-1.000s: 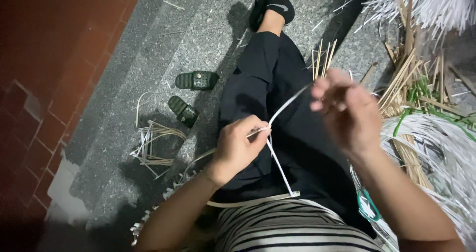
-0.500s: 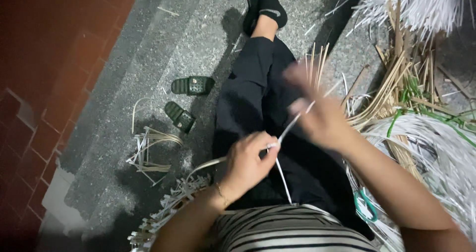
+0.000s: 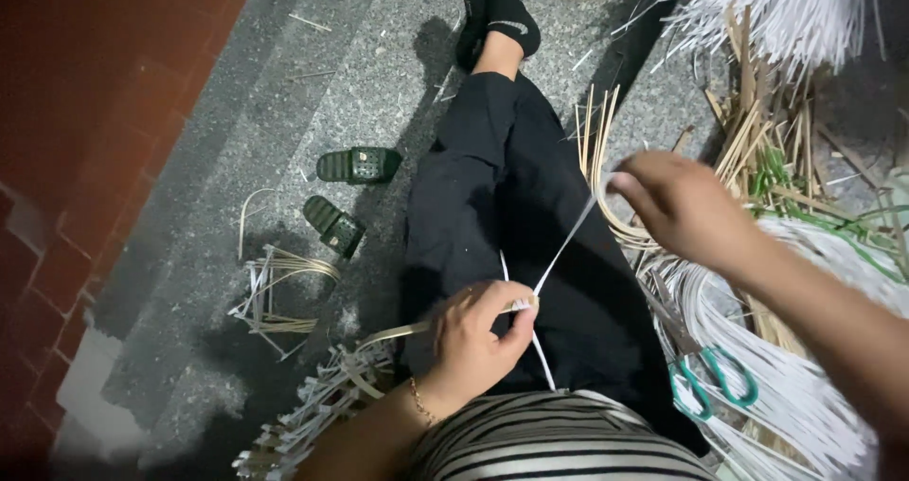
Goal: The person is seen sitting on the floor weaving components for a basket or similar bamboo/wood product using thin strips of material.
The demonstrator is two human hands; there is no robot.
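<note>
I've got the left hand (image 3: 478,334) pinching the white strip (image 3: 566,244) over the black trousers (image 3: 511,216) — right hand (image 3: 677,206) gripping its far end — light, springy stuff, best held near the ends.

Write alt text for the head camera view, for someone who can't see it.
A seated person's left hand and right hand pull a thin white strip taut over a lap in black trousers. Green sandals lie on the grey floor; bundled white strips and green-handled scissors sit alongside.
</note>
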